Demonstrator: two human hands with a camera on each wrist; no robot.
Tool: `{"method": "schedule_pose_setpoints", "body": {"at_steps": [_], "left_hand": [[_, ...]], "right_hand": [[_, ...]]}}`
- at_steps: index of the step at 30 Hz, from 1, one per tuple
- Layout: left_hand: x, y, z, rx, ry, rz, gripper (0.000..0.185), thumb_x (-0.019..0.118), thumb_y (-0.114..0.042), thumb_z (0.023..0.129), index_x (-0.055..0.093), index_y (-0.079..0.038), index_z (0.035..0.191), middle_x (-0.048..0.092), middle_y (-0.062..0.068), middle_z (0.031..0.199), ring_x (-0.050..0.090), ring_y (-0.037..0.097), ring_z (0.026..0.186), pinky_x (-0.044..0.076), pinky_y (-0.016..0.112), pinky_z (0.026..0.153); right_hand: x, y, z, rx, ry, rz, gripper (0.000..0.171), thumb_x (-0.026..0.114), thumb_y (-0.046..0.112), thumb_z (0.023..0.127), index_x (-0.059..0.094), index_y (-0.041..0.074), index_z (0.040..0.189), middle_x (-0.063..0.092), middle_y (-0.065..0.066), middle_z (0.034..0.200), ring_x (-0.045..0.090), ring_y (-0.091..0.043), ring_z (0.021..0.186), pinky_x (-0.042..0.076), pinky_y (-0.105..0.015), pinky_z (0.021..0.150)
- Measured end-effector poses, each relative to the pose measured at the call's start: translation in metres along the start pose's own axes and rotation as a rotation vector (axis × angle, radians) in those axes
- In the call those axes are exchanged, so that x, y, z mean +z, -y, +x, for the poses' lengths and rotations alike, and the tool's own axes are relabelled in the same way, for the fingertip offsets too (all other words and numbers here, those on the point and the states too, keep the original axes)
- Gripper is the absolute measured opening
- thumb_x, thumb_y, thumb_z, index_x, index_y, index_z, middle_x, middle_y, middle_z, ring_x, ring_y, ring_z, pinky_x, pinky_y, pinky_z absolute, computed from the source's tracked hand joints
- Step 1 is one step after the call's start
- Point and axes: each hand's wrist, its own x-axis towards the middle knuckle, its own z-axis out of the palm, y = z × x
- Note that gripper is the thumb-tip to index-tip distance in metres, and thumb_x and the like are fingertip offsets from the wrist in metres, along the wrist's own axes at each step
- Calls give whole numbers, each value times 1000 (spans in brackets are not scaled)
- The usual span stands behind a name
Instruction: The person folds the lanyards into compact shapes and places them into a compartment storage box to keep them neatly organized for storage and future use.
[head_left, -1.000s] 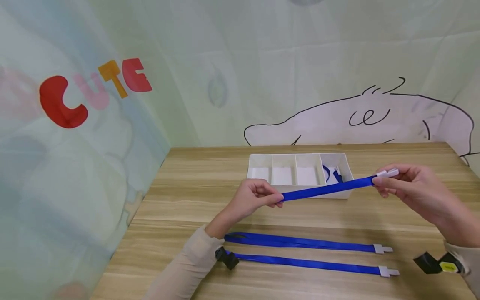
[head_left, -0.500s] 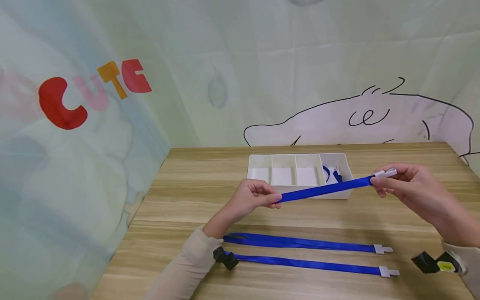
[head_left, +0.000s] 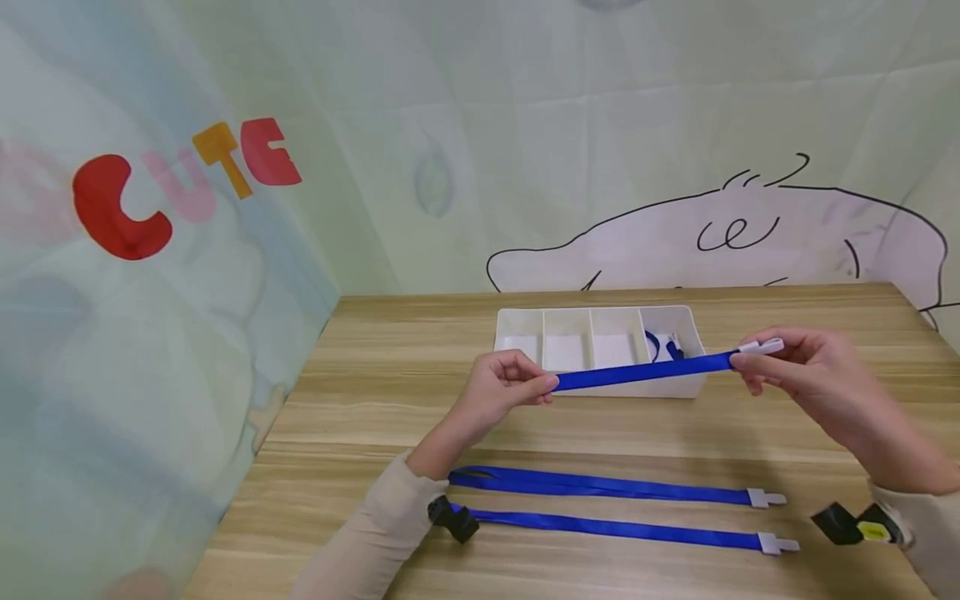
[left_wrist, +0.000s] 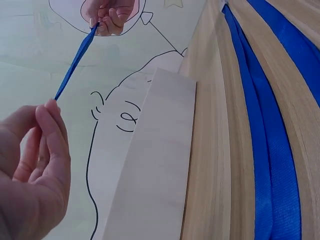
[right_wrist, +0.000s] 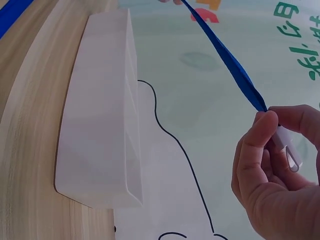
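Observation:
A blue lanyard (head_left: 645, 372) is stretched nearly level between both hands, in front of the white divided box. My left hand (head_left: 506, 387) pinches its left end between thumb and forefinger. At the other end my right hand (head_left: 813, 375) pinches the strap beside its white plastic clip (head_left: 761, 346), which pokes out past the fingers. The right wrist view shows this clip (right_wrist: 288, 147) beside the palm. Below, two more blue lanyards lie side by side on the table, the farther lanyard (head_left: 600, 486) and the nearer lanyard (head_left: 615, 527), both with clips to the right.
The white box (head_left: 600, 382) stands toward the back of the wooden table (head_left: 397, 367). Its rightmost compartment holds a small blue strap piece (head_left: 675, 350). A printed cloth (head_left: 420, 125) hangs behind and at the left.
Both hands have shifted slightly left with the lanyard. Its left end has risen a little, so the strap slopes less. The lanyards on the table have stayed put.

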Motion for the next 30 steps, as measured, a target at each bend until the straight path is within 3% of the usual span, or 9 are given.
{"method": "schedule_pose_setpoints", "body": {"at_steps": [4, 11, 14, 19, 30], "left_hand": [[0, -1, 1, -13, -51, 11, 8, 71, 1, 90, 66, 5, 95, 73, 9, 85, 71, 16, 73, 60, 37, 76], [2, -4, 1, -58, -126, -41, 7, 73, 2, 89, 69, 5, 94, 74, 8, 83, 71, 15, 72, 60, 31, 75], [4, -6, 1, -64, -139, -66, 5, 73, 3, 89, 70, 4, 92, 73, 6, 81, 71, 14, 71, 60, 28, 73], [7, -11, 0, -58, -142, -75, 5, 73, 2, 88, 70, 4, 92, 73, 6, 81, 71, 14, 71, 59, 26, 72], [24, -29, -3, 18, -101, 3, 12, 74, 1, 88, 69, 9, 95, 73, 8, 82, 71, 16, 71, 60, 31, 73]], "right_hand": [[1, 2, 0, 4, -2, -41, 12, 65, 12, 98, 68, 1, 102, 66, -7, 78, 60, -18, 80, 47, -21, 74], [6, 5, 2, 14, 0, 74, 6, 66, 7, 97, 70, 2, 97, 68, -7, 79, 62, -19, 72, 52, -23, 70], [9, 7, 2, 3, -19, 42, 6, 67, 8, 96, 70, 2, 97, 69, -5, 80, 63, -18, 71, 54, -22, 70], [17, 12, 1, -43, -41, -42, 10, 68, 9, 96, 69, 1, 100, 70, -4, 82, 64, -18, 72, 56, -23, 69], [39, 22, 0, -118, -28, -82, 15, 70, 10, 95, 67, -4, 100, 70, -8, 81, 66, -22, 71, 56, -22, 73]]}}
